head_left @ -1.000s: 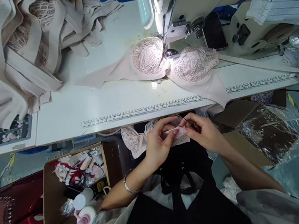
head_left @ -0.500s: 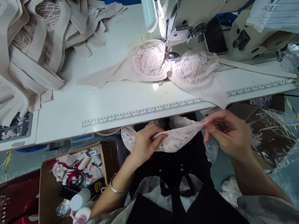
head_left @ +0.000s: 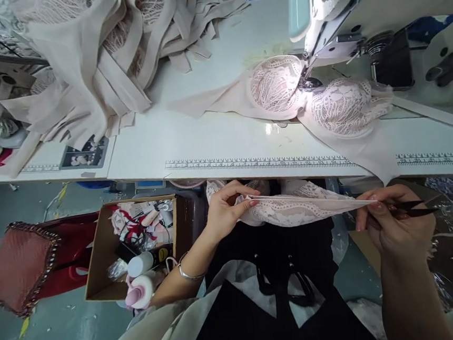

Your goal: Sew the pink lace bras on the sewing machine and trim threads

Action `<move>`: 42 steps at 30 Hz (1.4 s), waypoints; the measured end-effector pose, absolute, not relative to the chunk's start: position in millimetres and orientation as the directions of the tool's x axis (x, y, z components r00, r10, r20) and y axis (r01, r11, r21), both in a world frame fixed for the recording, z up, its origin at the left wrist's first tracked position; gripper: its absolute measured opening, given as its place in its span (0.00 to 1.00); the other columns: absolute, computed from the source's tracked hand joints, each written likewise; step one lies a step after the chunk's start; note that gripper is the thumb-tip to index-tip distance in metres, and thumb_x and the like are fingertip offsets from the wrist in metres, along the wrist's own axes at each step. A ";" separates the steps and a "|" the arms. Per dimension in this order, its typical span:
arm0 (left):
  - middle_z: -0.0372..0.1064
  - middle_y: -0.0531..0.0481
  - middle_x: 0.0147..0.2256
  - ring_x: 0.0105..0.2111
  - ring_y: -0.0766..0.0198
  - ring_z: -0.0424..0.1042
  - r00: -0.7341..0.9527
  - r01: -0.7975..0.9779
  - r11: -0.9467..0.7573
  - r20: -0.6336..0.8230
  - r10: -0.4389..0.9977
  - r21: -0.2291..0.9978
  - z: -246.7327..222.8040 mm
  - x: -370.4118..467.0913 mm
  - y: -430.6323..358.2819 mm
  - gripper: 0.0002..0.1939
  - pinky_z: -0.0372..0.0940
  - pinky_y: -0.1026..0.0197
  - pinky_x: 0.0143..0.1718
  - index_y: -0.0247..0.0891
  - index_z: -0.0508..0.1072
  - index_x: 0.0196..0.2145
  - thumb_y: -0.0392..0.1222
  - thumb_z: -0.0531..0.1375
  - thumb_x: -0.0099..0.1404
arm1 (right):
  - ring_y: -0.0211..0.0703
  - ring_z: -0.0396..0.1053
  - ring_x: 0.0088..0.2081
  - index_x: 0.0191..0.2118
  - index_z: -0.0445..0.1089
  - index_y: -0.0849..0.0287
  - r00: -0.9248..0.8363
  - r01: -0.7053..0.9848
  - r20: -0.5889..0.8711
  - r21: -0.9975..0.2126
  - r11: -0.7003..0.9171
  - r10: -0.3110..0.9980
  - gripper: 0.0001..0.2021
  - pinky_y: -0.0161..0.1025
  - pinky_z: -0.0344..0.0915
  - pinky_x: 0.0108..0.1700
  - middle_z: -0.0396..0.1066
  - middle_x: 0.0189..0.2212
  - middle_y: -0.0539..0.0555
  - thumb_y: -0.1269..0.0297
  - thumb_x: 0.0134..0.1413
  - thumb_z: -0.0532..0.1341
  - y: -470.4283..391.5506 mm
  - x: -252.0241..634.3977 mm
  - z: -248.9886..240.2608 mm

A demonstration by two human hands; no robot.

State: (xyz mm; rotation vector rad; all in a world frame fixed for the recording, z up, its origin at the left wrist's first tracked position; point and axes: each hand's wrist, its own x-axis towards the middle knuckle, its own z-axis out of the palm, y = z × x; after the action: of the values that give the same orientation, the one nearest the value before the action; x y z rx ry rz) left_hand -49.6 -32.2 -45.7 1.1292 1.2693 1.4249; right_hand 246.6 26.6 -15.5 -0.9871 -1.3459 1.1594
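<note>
A pale pink lace bra (head_left: 297, 212) is stretched between my hands in my lap, just below the table edge. My left hand (head_left: 228, 212) pinches its upper edge between thumb and fingers. With thumb and forefinger, my right hand (head_left: 397, 221) grips the tapered far end. Dark pointed blades, apparently thread snips (head_left: 416, 211), stick out of the same right hand; their handle is hidden by the palm. On the table above lies another lace bra (head_left: 277, 89), its middle under the needle area of the lit sewing machine (head_left: 366, 1).
A heap of beige bra pieces (head_left: 98, 59) covers the table's left part. A printed ruler (head_left: 257, 162) runs along the front edge of the white table (head_left: 215, 134). Below left stand a cardboard box (head_left: 95, 276) of odds and ends and a red cushioned seat (head_left: 21, 267).
My view has swung left, so the table contents sit further right. My right hand has drawn outward, pulling the bra edge longer and tauter; the dark blades now show in it.
</note>
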 end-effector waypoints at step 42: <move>0.71 0.52 0.19 0.18 0.61 0.68 0.356 0.879 -0.277 -0.147 0.923 0.387 7.2 -126.7 -55.7 0.16 0.52 0.60 0.22 0.42 0.79 0.28 0.44 0.58 0.73 | 0.39 0.72 0.23 0.34 0.71 0.55 -0.632 0.493 0.218 -0.627 0.604 0.743 0.06 0.34 0.61 0.24 0.76 0.23 0.48 0.71 0.61 0.58 39.1 187.4 7.4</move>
State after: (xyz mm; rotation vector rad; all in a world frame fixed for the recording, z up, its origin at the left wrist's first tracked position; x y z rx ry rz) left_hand -126.7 -55.7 7.2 2.2230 1.5750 0.1483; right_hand 187.4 39.1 7.4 -0.9811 -2.3685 0.7269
